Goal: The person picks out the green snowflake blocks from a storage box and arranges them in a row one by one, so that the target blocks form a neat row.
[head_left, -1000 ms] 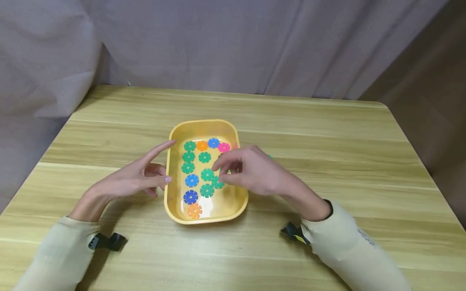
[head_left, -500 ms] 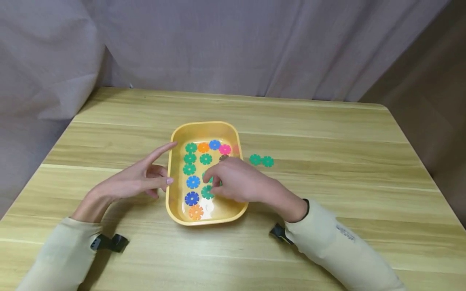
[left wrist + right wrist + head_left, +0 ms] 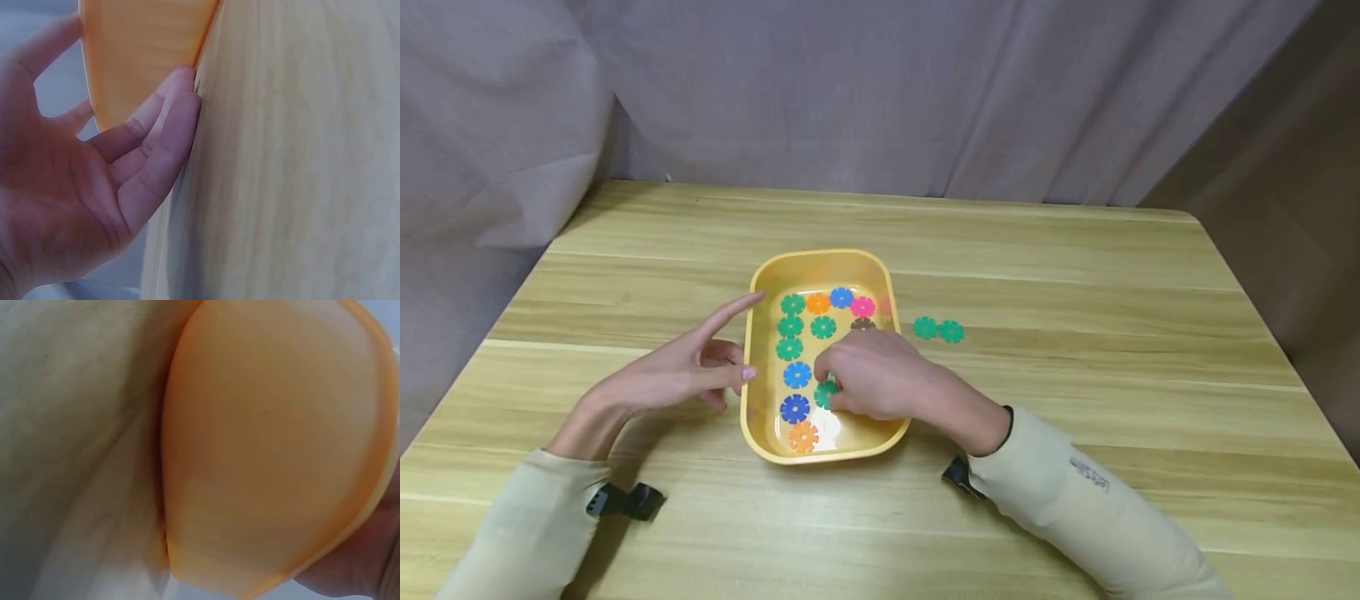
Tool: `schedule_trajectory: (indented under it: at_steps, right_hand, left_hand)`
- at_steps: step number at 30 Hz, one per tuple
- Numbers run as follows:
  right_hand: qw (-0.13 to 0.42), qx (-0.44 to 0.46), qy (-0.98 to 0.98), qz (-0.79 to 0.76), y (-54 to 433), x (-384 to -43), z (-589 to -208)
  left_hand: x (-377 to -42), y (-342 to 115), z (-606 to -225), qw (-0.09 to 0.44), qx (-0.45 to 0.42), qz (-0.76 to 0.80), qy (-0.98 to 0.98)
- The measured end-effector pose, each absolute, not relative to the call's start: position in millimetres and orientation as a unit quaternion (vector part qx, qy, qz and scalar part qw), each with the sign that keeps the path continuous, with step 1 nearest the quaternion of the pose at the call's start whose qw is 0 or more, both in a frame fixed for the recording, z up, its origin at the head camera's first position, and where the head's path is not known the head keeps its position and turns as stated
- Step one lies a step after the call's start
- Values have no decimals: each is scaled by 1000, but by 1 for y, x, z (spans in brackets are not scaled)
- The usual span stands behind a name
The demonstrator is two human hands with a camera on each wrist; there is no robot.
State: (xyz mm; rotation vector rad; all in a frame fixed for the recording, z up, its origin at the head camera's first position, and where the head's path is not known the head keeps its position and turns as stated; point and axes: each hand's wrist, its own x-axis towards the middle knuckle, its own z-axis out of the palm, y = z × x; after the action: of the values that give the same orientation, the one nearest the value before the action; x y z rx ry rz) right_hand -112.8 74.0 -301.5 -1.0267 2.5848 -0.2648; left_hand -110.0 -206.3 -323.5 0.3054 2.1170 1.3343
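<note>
Yellow plastic bin (image 3: 765,442) holds notched snowflake building discs in green, blue, orange, pink and brown. My left hand (image 3: 681,367) steadies the bin's left side, index fingertip and thumb at the rim. In the left wrist view, the other fingers of my left hand (image 3: 81,181) bend loosely beside the outer wall. My right hand (image 3: 880,375) reaches into the bin from the right, fingers bent down among the green discs. A green disc (image 3: 825,395) shows right at its thumb. Its fingertips are hidden, so I cannot tell whether they pinch a disc.
Two joined green discs (image 3: 937,330) lie on the wooden table (image 3: 1075,333) to the right of the bin. A grey curtain (image 3: 850,100) hangs behind the table's far edge. In the right wrist view, the bin's outer wall (image 3: 269,444) fills most of the picture.
My right hand has moved left and down, deeper into the bin, uncovering the joined green discs on the table. The left hand has stayed at the rim.
</note>
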Motion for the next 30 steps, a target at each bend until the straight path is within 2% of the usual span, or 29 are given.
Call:
schedule_trajectory:
  at_steps: [9,21,30]
  right_hand:
    - [162,-357,918,-67,70,-111,-304]
    - [211,-356,909,-51,69,-112,-303]
    - [204,-384,897,-79,74,-111,-302]
  left_hand:
    - [-110,-206,-323,302,116,504,801]
    - [-108,-207,-325,300,116,502,803]
    - [-110,-206,-324,300,114,497,806]
